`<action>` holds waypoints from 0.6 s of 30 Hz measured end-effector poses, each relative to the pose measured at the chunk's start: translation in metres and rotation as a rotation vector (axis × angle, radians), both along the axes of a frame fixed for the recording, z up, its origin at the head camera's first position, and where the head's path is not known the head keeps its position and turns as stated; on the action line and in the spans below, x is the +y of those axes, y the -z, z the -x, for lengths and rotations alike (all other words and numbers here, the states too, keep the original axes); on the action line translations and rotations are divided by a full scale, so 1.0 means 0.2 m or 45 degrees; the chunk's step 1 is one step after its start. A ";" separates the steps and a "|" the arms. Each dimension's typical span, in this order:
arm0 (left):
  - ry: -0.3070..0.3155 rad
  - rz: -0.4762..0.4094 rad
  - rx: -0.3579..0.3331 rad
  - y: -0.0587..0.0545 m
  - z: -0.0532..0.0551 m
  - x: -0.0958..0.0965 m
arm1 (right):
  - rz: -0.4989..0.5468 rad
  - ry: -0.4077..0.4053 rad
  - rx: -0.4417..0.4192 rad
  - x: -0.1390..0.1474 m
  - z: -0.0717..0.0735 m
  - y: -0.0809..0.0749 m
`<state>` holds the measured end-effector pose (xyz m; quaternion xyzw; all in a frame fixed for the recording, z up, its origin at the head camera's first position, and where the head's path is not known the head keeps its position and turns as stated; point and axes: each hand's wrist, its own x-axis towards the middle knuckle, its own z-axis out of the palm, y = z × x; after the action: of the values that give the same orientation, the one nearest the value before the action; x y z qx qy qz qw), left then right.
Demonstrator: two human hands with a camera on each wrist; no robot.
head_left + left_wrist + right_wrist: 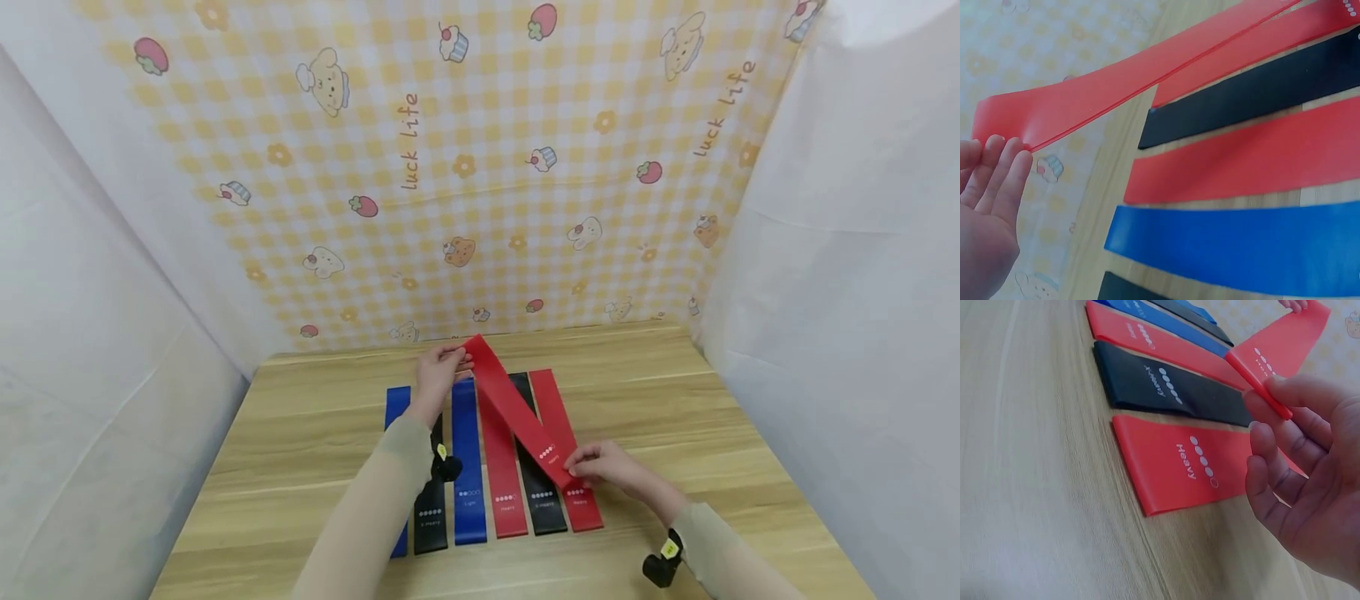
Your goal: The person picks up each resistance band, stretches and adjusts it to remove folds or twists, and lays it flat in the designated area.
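A red resistance loop band (510, 404) is stretched out flat and slanting above a row of similar bands. My left hand (438, 375) pinches its far end; in the left wrist view that end rises off the table above the fingers (1007, 175). Its near end, with printed dots, is pinched between thumb and fingers of my right hand (611, 467). Below it lie a red band (510, 508), a black band (547, 512) and a rightmost red band (1172, 462) marked "Heavy". The held band partly covers these.
Left of them on the wooden table (660, 400) lie a blue band (468, 475), a black band (430, 533) and another blue band (397, 402), partly behind my left arm. A checked cloth (480, 225) hangs at the back, with white sheets (840, 250) at both sides.
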<state>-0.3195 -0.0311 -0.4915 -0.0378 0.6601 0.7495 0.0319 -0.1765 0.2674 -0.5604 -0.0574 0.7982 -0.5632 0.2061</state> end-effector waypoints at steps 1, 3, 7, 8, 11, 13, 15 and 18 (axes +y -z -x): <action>0.006 0.007 0.022 -0.01 0.00 0.02 | -0.001 -0.007 0.003 0.01 0.00 0.00; 0.019 0.025 0.059 -0.02 0.00 0.05 | 0.005 -0.024 0.007 0.02 -0.01 0.00; 0.056 0.060 0.135 -0.03 -0.01 0.12 | 0.005 -0.046 0.000 0.04 -0.02 0.01; 0.064 0.061 0.141 -0.03 -0.01 0.14 | 0.008 -0.049 -0.009 0.05 -0.02 0.02; 0.076 0.072 0.158 -0.03 -0.01 0.18 | 0.011 -0.058 -0.024 0.07 -0.03 0.02; 0.084 0.085 0.159 -0.04 -0.02 0.22 | 0.005 -0.064 -0.036 0.09 -0.04 0.03; 0.095 0.104 0.157 -0.04 -0.02 0.25 | -0.019 -0.070 -0.043 0.10 -0.05 0.03; 0.110 0.126 0.150 -0.05 -0.03 0.29 | -0.054 -0.087 -0.046 0.11 -0.06 0.03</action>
<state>-0.3131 0.0275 -0.4819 0.0334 0.6981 0.7148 0.0234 -0.1651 0.2888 -0.5670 -0.0701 0.8036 -0.5399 0.2406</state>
